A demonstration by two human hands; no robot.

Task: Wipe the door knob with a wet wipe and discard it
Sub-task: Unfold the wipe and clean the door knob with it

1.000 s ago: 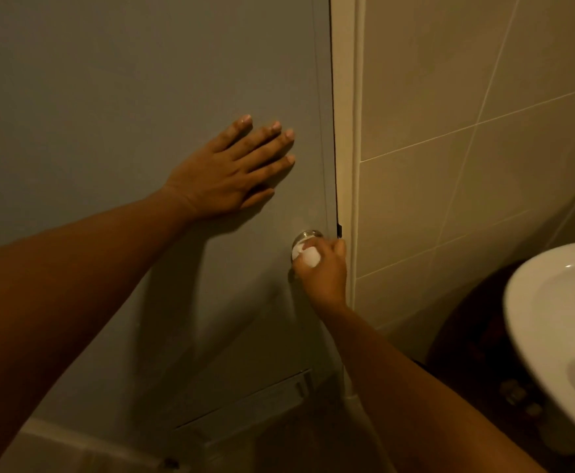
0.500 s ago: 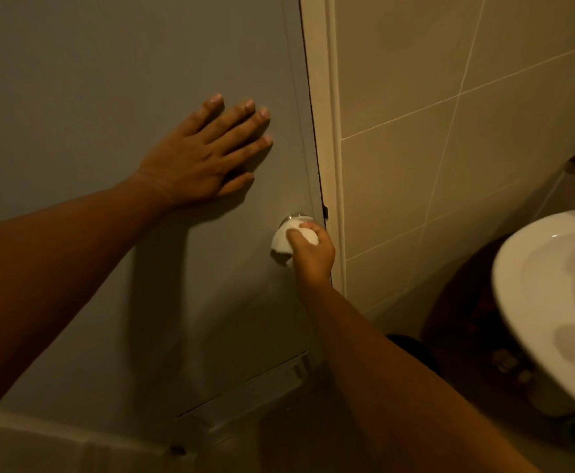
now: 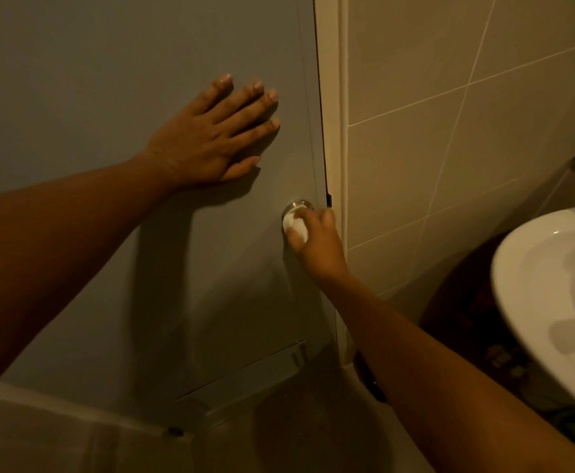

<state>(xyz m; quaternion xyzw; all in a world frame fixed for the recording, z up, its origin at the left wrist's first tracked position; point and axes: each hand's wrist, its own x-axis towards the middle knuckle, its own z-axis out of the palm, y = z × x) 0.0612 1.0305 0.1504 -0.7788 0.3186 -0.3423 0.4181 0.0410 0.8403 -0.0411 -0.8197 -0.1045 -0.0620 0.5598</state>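
Observation:
A round metal door knob (image 3: 299,205) sits near the right edge of a grey door (image 3: 108,80). My right hand (image 3: 318,242) presses a bunched white wet wipe (image 3: 296,227) against the knob's front and lower side, hiding most of it. My left hand (image 3: 211,138) lies flat on the door, up and left of the knob, fingers spread and holding nothing.
A cream door frame (image 3: 334,114) and beige tiled wall (image 3: 467,131) stand right of the door. A white sink (image 3: 552,285) juts in at the right edge, with dark objects on the floor below it. A vent panel (image 3: 245,373) runs along the door's bottom.
The wipe has shifted around the knob under my right hand, from its left side toward its lower front. My left hand has stayed flat on the door. The camera view moved slightly.

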